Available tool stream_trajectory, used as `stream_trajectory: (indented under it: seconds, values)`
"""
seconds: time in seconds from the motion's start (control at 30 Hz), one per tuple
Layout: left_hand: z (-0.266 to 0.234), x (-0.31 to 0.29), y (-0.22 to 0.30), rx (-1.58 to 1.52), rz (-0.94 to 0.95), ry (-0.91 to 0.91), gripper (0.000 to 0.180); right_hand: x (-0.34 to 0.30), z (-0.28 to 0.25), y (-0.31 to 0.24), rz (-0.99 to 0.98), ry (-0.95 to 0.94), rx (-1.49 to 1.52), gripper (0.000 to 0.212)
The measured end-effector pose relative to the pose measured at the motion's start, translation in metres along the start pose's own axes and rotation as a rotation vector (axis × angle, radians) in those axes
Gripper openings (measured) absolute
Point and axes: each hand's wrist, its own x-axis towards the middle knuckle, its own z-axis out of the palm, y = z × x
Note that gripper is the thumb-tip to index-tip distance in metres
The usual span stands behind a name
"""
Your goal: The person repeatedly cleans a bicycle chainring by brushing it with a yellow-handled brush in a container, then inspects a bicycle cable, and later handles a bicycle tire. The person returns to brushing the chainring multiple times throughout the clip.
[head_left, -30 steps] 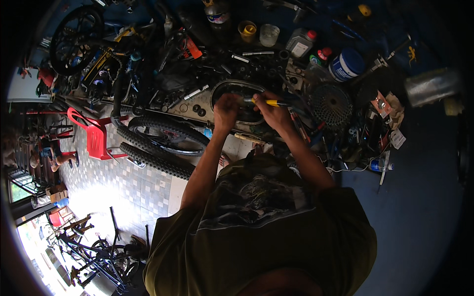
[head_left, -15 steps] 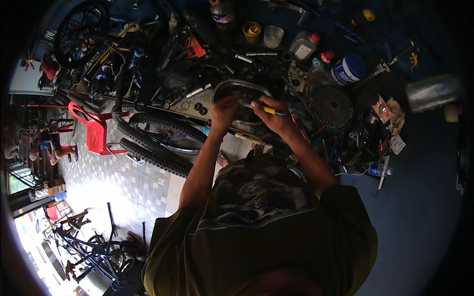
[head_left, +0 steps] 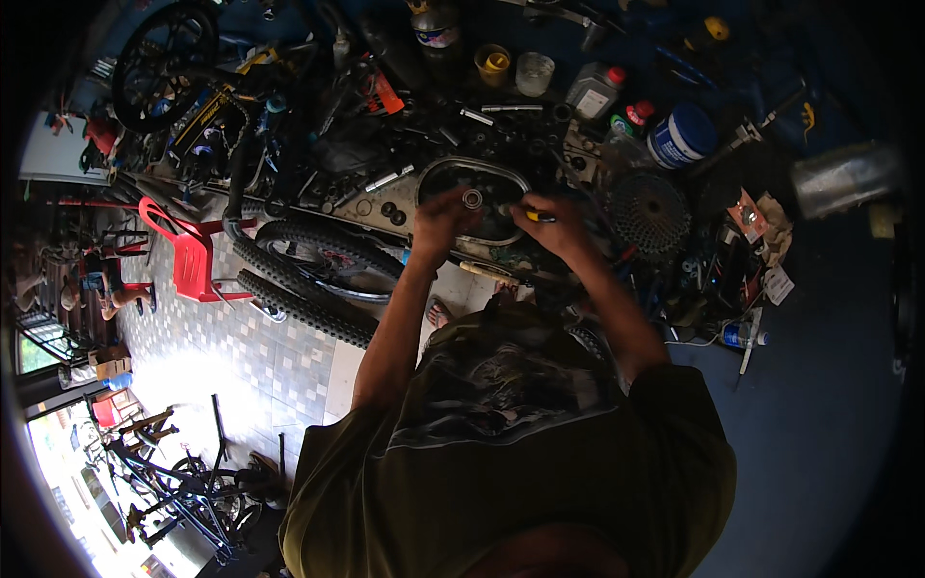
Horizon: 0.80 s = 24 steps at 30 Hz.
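Observation:
Between the fingers of my left hand (head_left: 441, 223) is a small round metal bearing (head_left: 471, 198), its ring face turned up. My right hand (head_left: 557, 229) is closed around a tool with a yellow and black handle (head_left: 541, 217); its working end is hard to make out. Both hands hover over an oval metal tray (head_left: 420, 180) with a pale rim and dark contents. A small gap separates the bearing from the tool.
A cluttered bench carries a silver socket tool (head_left: 389, 178), a bike cassette (head_left: 647, 214), a blue-and-white tub (head_left: 682, 135) and a grey red-capped bottle (head_left: 595, 91). Bike tyres (head_left: 308, 306) lie to the left, near a red chair (head_left: 196, 258). A person sits far left.
My left hand has turned, bringing the bearing into plain sight. My right hand has shifted slightly right, and the yellow-handled tool now looks shorter, angled differently.

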Motion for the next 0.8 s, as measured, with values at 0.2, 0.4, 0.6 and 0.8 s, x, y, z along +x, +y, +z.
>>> stream_trajectory:
  seconds: [0.2, 0.4, 0.6, 0.8]
  values:
    - [0.008, 0.007, -0.004, 0.220, 0.214, -0.012, 0.035, 0.014, 0.008, -0.016, 0.176, 0.060, 0.365, 0.027]
    - [0.005, 0.005, -0.004, 0.511, 0.213, 0.108, 0.032, 0.025, 0.007, -0.022, 0.159, 0.086, 0.295, 0.026]
    - [-0.001, 0.007, -0.010, 0.647, 0.292, 0.102, 0.036, 0.021, 0.024, -0.017, 0.300, 0.136, 0.456, 0.030]
    - [0.011, 0.001, -0.007, 0.650, 0.335, 0.151, 0.037, 0.011, 0.022, -0.025, 0.536, 0.125, 0.633, 0.030]
